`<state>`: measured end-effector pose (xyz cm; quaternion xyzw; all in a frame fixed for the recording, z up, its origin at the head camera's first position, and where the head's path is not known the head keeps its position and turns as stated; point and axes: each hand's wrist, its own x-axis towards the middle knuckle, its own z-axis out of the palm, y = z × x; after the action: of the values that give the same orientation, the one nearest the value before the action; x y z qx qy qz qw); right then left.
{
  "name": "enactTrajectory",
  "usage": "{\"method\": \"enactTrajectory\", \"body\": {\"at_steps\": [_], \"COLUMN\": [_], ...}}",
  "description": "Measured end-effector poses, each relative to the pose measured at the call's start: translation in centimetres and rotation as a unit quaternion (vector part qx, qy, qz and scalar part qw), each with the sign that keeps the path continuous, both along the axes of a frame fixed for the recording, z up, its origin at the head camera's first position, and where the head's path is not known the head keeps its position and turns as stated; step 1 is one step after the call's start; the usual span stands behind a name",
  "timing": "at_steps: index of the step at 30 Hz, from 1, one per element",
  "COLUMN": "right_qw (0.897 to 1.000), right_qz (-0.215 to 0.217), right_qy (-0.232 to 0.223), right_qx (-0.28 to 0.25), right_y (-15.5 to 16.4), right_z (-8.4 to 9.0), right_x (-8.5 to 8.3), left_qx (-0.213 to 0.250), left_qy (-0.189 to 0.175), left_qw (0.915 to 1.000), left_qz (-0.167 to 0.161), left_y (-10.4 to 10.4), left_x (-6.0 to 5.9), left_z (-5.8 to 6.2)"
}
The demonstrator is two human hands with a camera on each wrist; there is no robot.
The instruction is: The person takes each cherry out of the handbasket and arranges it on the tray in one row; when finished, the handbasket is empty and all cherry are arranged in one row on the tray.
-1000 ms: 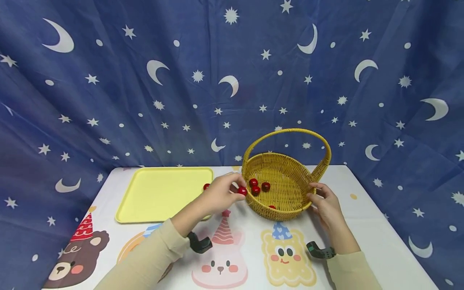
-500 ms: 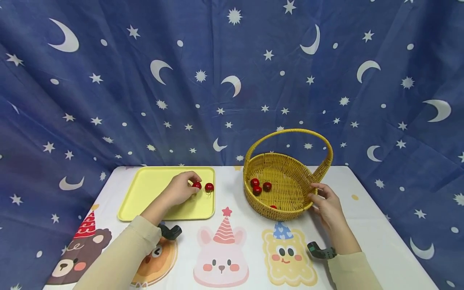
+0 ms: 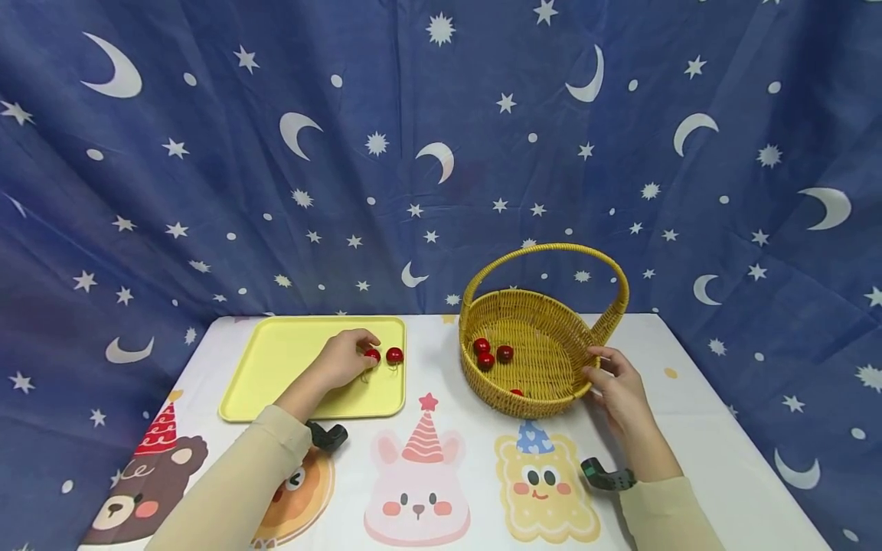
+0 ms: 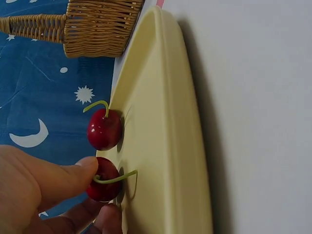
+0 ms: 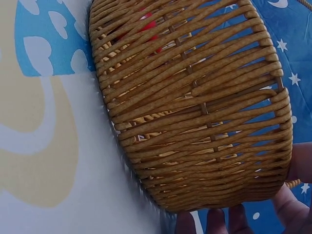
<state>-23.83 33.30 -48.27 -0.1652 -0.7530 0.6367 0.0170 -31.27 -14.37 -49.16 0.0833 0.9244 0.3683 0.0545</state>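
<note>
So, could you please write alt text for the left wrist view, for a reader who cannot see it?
A left hand pinches a red cherry by thumb and fingertip against a pale yellow tray, which appears turned on its side. A second cherry with a green stem lies just beyond it on the tray. A woven basket stands past the tray's end.

A left hand (image 4: 34, 195) pinches a red cherry (image 4: 103, 179) on a yellow tray (image 4: 161, 146); a second cherry (image 4: 104, 129) lies at 12 o'clock, a wicker basket (image 4: 97, 24) beyond.
</note>
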Motion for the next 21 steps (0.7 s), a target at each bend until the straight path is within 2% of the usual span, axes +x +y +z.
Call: {"method": "enactTrajectory", "body": {"at_steps": [8,13,18,21], "right_qw": [1.000,1.000,1.000,1.000], "right_qz": [-0.005,-0.007,-0.011,-0.010], "right_qy": [0.002,0.002,0.006,0.003], "right_qx": [-0.004,-0.002,-0.005,-0.007], "right_y": [-0.1,-0.2,-0.2,-0.2], "right_z": [0.4,0.7,0.6,0.5], "right_x": [0.0,0.1,0.1,0.1], "left_qx": [0.011,0.012,-0.025,-0.032], "left_qy": [0.018,0.022,0.011,0.009], "left_qw": [0.9998,0.9997,0.9995,0.9991], "left_qz": [-0.002,-0.004,0.013,0.026], "left_y": [-0.1,0.6,1.3,1.1], "left_x": [0.4,0.6,0.4,0.4], "left_z": [1.2,1.9,1.2,0.7]}}
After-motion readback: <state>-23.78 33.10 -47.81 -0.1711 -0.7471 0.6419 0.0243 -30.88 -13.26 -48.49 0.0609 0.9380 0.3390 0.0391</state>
